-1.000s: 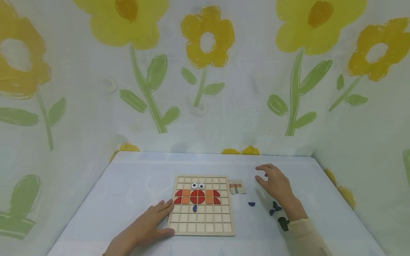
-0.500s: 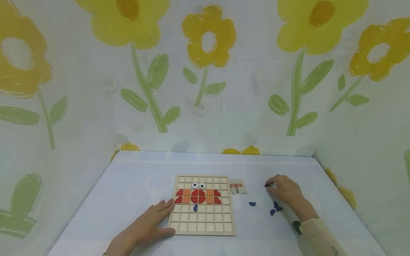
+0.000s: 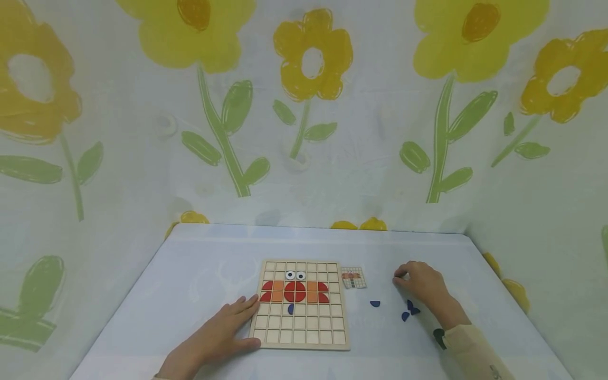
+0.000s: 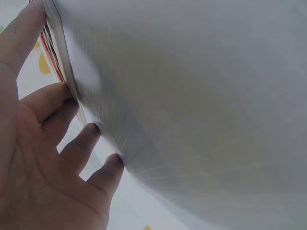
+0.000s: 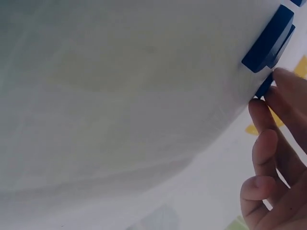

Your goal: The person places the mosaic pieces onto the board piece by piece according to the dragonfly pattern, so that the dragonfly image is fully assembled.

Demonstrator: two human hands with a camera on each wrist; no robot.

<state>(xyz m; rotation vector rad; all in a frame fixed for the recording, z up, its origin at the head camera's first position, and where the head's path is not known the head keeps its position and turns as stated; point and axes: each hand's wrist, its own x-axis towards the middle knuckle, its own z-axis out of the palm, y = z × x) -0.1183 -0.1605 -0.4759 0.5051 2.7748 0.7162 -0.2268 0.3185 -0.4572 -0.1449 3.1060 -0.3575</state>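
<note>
My left hand rests along the left edge of a wooden grid board, fingers extended, thumb at its lower left corner. The left wrist view shows the fingertips against the board's side. On the grid sit two eye pieces, red and orange pieces forming a figure, and one blue half-circle piece below them. To the right, my right hand pinches a small blue puzzle piece between thumb and fingertips, low over the table; the fingers hide most of it in the head view.
A small pattern card lies beside the board's upper right corner. One blue half-circle lies between board and right hand. Several blue pieces are grouped below that hand. A dark object sits at the right cuff. Flower-printed cloth surrounds the table.
My right hand has drawn down and to the right; its spread fingers have closed together on a dark blue piece. My left hand stays in place on the board.
</note>
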